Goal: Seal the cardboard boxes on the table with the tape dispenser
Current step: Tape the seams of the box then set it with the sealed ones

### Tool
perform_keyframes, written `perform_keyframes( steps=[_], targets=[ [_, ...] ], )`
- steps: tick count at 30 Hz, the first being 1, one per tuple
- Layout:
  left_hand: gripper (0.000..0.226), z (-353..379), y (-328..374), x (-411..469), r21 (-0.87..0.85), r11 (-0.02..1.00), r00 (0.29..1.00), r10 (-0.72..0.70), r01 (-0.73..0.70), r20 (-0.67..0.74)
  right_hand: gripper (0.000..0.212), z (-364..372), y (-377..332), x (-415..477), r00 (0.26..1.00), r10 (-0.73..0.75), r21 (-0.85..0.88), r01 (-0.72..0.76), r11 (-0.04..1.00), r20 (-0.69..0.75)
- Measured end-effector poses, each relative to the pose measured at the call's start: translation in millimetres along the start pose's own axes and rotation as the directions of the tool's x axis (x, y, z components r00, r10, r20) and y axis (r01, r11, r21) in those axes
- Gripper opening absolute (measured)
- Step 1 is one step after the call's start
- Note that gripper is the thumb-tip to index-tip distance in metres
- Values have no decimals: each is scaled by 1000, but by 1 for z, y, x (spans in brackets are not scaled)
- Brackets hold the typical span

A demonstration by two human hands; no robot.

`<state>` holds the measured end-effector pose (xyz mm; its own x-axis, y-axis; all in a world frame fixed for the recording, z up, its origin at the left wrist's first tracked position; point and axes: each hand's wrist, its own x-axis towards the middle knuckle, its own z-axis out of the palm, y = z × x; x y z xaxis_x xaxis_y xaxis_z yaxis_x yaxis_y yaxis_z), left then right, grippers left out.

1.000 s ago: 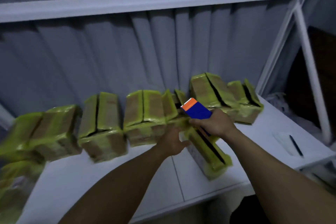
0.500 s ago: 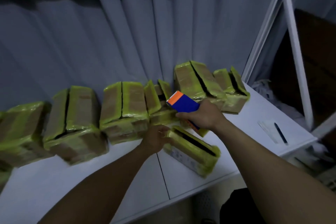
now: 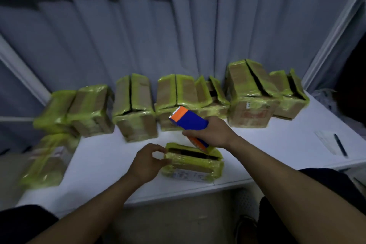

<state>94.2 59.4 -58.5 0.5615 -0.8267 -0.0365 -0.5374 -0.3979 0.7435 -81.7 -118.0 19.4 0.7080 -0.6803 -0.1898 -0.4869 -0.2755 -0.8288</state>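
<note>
A small cardboard box [image 3: 193,164] edged with yellow-green tape lies near the front of the white table [image 3: 103,156], its top slit open. My left hand [image 3: 147,161] pinches the box's left end between thumb and fingers. My right hand [image 3: 213,132] grips a blue and orange tape dispenser [image 3: 187,120] just above the box's far right corner, toothed orange end pointing up and left. Several more taped boxes stand in a row behind, among them one [image 3: 134,109] with a dark slit between its flaps.
A paper sheet with a dark pen [image 3: 339,144] lies at the table's right edge. Another taped box [image 3: 47,159] sits at the left front. A grey curtain [image 3: 138,35] and a white frame post [image 3: 332,31] close the back and right.
The small box has come toward the table's front and turned square to me, with my left hand at its end. My right hand with the dispenser followed. The view tilted downward.
</note>
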Motion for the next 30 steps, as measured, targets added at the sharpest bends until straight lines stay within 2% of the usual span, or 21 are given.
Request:
perform_keyframes(
  steps=[4, 8, 11, 13, 15, 17, 18, 21, 24, 27, 30],
  targets=[
    [26, -16, -28, -25, 49, 987, 988, -148, 151, -51, 35, 18, -5, -17, 997, -62, -27, 64, 998, 52],
    [30, -18, -39, -37, 77, 972, 974, -218, 223, -66, 37, 29, -1, -24, 994, -79, -22, 81, 996, 81],
    [50, -17, -44, -41, 137, 961, 971, -235, 239, -48, 35, 35, 5, -24, 993, -43, -62, 50, 997, 114],
    [71, -19, -41, -40, 166, 967, 981, -187, 194, -53, 37, 38, 8, -22, 993, -9, -87, 20, 996, 119],
    [81, -20, -39, -40, 230, 972, 998, -31, 43, -57, 41, 39, 11, -19, 994, 7, -94, 3, 996, 108],
    [75, -19, -38, -40, 350, 929, 992, 126, -124, 19, 42, 38, 11, -16, 996, 7, -79, 0, 997, 91],
    [68, -18, -38, -41, 395, 903, 985, 148, -169, 83, 41, 37, 11, -15, 996, 0, -69, 6, 998, 84],
    [55, -13, -38, -42, 473, 852, 970, 145, -223, 195, 42, 37, 10, -13, 997, -28, -16, 29, 999, 70],
    [51, -6, -41, -38, 533, 798, 958, 206, -283, 199, 42, 44, 12, -9, 995, -37, 14, 36, 999, 96],
    [57, 2, -51, -41, 589, 757, 958, 191, -282, 213, 44, 54, 17, -3, 990, -18, -11, 20, 1000, 139],
    [68, 9, -58, -48, 572, 780, 961, 137, -253, 239, 44, 60, 22, 3, 986, 1, -27, 3, 1000, 166]
  ],
)
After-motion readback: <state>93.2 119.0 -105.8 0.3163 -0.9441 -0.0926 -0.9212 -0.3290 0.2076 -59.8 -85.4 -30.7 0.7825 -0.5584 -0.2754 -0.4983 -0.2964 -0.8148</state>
